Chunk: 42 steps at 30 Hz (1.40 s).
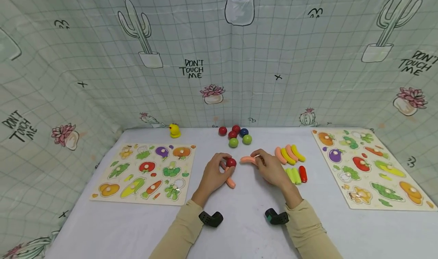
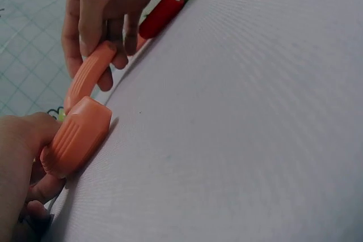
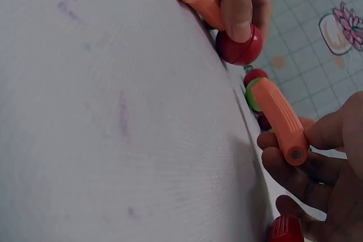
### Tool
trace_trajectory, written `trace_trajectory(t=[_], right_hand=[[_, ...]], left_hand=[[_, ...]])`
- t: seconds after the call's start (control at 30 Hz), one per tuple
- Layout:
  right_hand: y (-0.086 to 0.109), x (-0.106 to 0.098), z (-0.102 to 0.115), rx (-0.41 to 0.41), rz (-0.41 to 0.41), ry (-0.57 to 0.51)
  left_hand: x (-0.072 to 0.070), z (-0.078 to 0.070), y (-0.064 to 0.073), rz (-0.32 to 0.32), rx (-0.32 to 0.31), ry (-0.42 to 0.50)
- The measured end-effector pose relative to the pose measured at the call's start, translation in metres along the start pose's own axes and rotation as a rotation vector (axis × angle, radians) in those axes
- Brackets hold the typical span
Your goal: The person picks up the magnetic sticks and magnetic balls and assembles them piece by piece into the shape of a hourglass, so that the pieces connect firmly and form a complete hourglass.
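Observation:
My left hand [image 1: 216,172] pinches a shiny red ball [image 1: 231,162] between thumb and fingers. Below its thumb, an orange stick [image 1: 230,182] with a round metal disc in its end lies against the hand, close over the white tabletop. In the right wrist view, the left thumb tip presses on the red ball [image 3: 241,46]. My right hand [image 1: 270,169] holds a second curved orange stick [image 1: 248,159] between thumb and fingers, its free end pointing at the ball. That stick [image 3: 279,118] shows a small disc in its near end.
Red, blue and green balls [image 1: 233,142] cluster at the back. Curved orange and yellow sticks [image 1: 288,156], green sticks [image 1: 293,175] and a red stick [image 1: 302,174] lie right of my right hand. Vegetable puzzle boards stand left [image 1: 133,175] and right [image 1: 373,167]; a yellow duck [image 1: 174,131] sits back left.

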State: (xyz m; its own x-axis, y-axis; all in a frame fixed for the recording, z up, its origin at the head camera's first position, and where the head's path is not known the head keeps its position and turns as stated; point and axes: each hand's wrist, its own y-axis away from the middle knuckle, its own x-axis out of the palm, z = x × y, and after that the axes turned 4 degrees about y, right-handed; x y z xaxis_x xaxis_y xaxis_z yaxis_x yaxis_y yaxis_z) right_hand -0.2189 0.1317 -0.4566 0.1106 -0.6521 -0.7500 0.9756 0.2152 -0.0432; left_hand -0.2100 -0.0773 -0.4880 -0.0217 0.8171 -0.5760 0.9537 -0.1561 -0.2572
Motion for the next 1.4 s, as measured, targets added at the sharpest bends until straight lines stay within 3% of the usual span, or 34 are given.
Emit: trace_trajectory(t=[0.2,0.57,1.0,1.4], right_hand=[[0.0,0.0025,0.0036,-0.006,0.047,-0.031],[0.0019,0.0073,0.0091,-0.025,0.061,-0.041],[0.0051,0.007,0.0094,-0.102,0.035,-0.008],[0.0043,-0.0015,0.0042,-0.076,0.072,-0.011]], left_hand=[[0.0005,0.0004,0.0003,-0.002,0.001,0.006],[0.001,0.0015,-0.0014,-0.018,0.01,0.005],[0.0009,-0.0001,-0.0018,-0.033,0.008,-0.018],[-0.0008,-0.0023,-0.001,-0.079,-0.058,-0.026]])
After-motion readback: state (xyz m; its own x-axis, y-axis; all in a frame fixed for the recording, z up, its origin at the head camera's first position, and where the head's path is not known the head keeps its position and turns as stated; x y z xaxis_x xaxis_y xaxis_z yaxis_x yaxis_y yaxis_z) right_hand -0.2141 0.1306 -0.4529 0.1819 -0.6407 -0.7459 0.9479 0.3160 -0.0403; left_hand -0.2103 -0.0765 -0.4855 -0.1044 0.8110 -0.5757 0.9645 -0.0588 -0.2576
